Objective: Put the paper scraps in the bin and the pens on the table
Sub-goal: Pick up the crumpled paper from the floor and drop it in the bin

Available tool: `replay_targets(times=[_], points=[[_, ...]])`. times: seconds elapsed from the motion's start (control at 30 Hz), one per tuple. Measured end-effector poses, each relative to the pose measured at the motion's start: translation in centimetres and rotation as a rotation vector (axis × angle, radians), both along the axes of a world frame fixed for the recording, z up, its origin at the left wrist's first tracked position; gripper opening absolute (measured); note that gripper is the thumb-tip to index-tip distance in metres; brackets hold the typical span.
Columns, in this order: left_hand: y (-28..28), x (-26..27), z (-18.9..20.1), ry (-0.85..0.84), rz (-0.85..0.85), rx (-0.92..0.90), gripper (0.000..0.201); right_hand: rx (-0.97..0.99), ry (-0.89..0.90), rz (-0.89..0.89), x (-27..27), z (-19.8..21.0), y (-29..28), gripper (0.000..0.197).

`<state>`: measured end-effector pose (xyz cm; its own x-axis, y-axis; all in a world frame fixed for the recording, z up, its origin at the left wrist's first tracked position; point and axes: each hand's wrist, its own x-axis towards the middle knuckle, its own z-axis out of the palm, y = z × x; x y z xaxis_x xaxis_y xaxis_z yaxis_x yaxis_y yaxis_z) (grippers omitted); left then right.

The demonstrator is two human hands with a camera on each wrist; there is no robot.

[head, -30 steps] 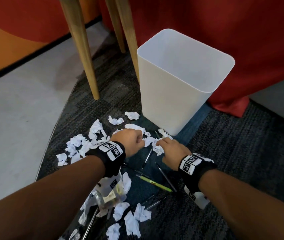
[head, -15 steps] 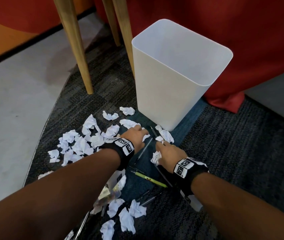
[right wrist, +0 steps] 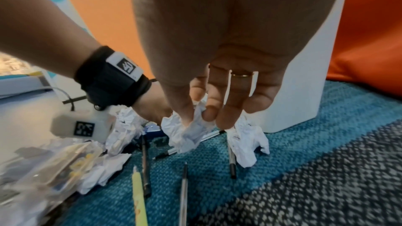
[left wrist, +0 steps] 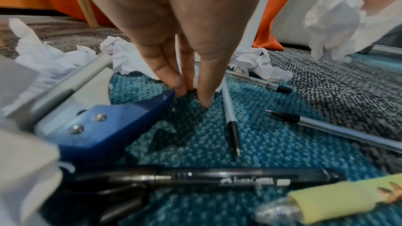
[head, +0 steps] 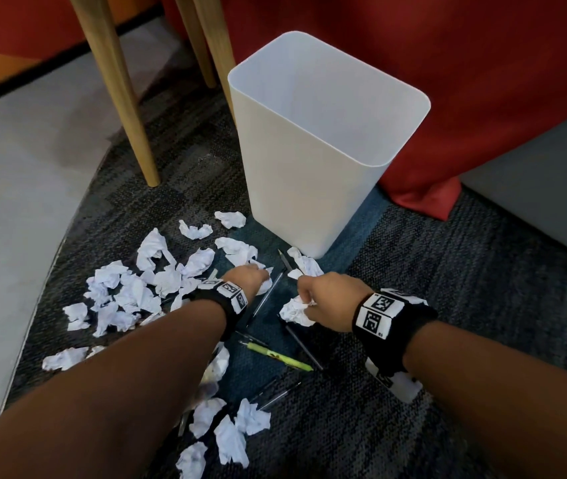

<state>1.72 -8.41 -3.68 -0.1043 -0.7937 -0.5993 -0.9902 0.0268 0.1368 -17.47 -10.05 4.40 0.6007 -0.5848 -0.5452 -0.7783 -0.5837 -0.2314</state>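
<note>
The right hand (head: 330, 299) pinches a crumpled paper scrap (head: 294, 311), the bin (head: 313, 167) at its twelve o'clock, while the left hand (head: 249, 276) fingers press together on the carpet (left wrist: 272, 143).

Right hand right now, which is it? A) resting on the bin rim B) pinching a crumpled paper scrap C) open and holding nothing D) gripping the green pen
B: the right hand has thumb and fingers pinched on a crumpled paper scrap, held off the carpet; the green pen lies untouched below it.
</note>
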Motion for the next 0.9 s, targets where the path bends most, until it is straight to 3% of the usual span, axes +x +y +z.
replay_targets(times=[0.17, 0.3, 0.4, 0.53, 0.73, 0.9], points=[[0.8, -0.2, -0.1, 0.116, 0.123, -0.027, 0.025, -0.026, -0.086, 0.053, -0.1, 1.3, 0.0, 0.014], [1.6, 0.8, 0.6, 0.239, 0.292, -0.067, 0.021, -0.093, -0.163, 0.047, -0.5, 3.4, -0.1, 0.015], [1.2, 1.3, 2.1, 0.262, 0.299, -0.115, 0.02, -0.145, -0.231, -0.002, -1.0, 5.4, -0.2, 0.014], [-0.3, 1.4, 6.8, 0.327, 0.31, -0.234, 0.017, -0.199, -0.41, -0.121, -1.0, 9.5, -1.2, 0.017], [-2.0, 2.3, 15.7, 0.557, 0.34, -0.463, 0.013, -0.286, -0.899, -0.372, -0.3, 15.2, -3.2, 0.02], [-2.0, 3.1, 20.3, 0.73, 0.381, -0.587, 0.019, -0.433, -1.068, -0.486, -0.4, 17.3, -4.2, 0.018]])
